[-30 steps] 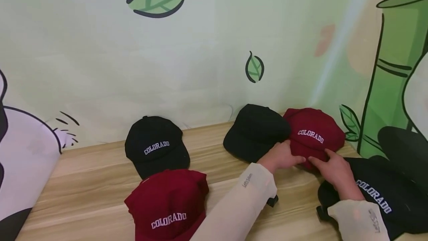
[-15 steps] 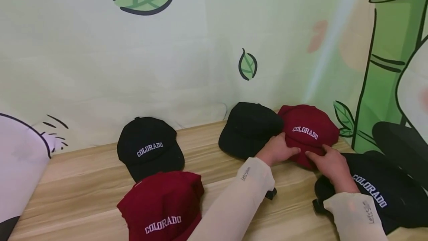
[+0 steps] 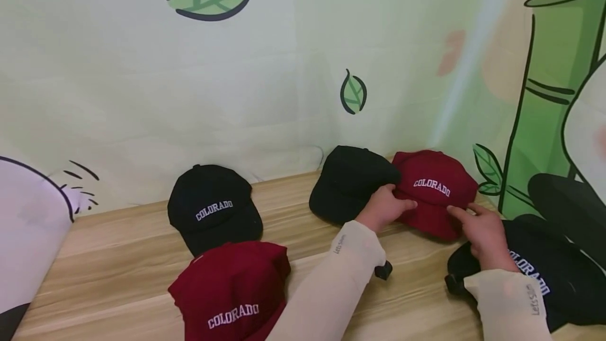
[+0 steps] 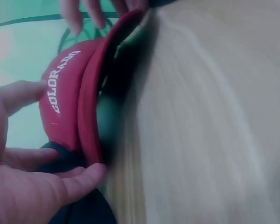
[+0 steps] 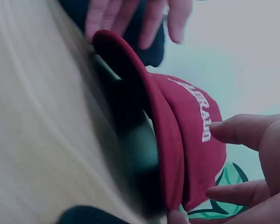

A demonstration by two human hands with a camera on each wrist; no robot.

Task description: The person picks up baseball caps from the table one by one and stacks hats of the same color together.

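A dark red cap [image 3: 431, 172] marked COLORADO rests on the wooden table, brim toward me, against the back wall. My left hand [image 3: 384, 207] is at its left side; in the left wrist view a lower fingertip meets the end of the brim [image 4: 89, 109], and another finger lies over the crown by the lettering. On the cap's right side my right hand [image 3: 485, 233] has its fingers spread, one fingertip by the lettering and others near the brim end in the right wrist view. Both hands' fingers are fairly straight, with wide gaps between them.
A black cap [image 3: 352, 183] touches the red one's left side. Another black cap [image 3: 554, 278] lies behind my right wrist. Farther left are a black cap [image 3: 213, 201] and, in front, a red cap [image 3: 236, 283]. A printed cloth [image 3: 284, 67] rises behind the table [image 3: 118, 267].
My hands have moved apart: the left thumb left and up, the right thumb right and up. More of the red cap's brim shows between them. The other caps stay put.
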